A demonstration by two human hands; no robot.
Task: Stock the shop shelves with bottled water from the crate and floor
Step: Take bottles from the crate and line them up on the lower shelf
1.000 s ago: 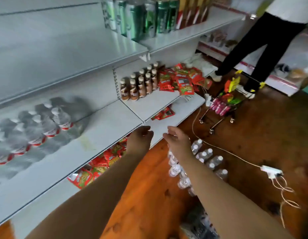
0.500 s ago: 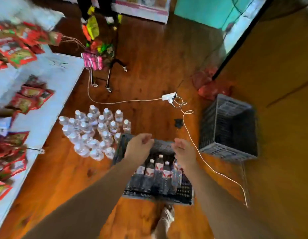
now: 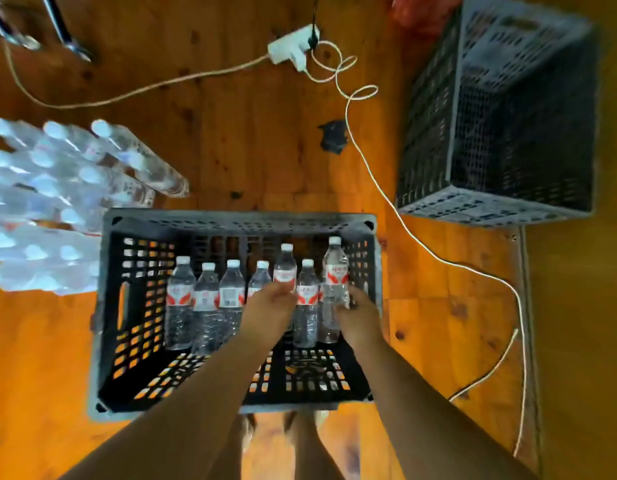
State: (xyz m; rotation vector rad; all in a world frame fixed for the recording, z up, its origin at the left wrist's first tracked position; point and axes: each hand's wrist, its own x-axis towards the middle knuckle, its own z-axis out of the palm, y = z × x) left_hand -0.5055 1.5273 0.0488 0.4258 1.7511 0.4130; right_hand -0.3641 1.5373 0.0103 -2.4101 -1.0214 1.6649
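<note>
Head view: I looked straight down into the black crate [image 3: 238, 221] on the wooden floor, where a row of bottles [image 3: 206, 299], seven in all, stood upright across its middle, caps up, running from near the centre to the right wall. I read the left hand [image 3: 270, 306] as curled round the fifth bottle [image 3: 285, 268] from the left, below its red-and-white label. The right hand [image 3: 355, 313] gripped the end bottle [image 3: 334, 271] nearest the right wall. Both bottles sat higher than their neighbours, with one bottle [image 3: 307, 306] standing between the two hands. Each hand met its bottle from the crate's near side, across the bottle's vertical long axis, so I judged the way out was straight up past the rim. The four left in the row lay to the left of the left hand, making it the nearer one for them. A blurred cluster of loose bottles [image 3: 58, 209] stood on the floor just beyond the crate's far left corner.
</note>
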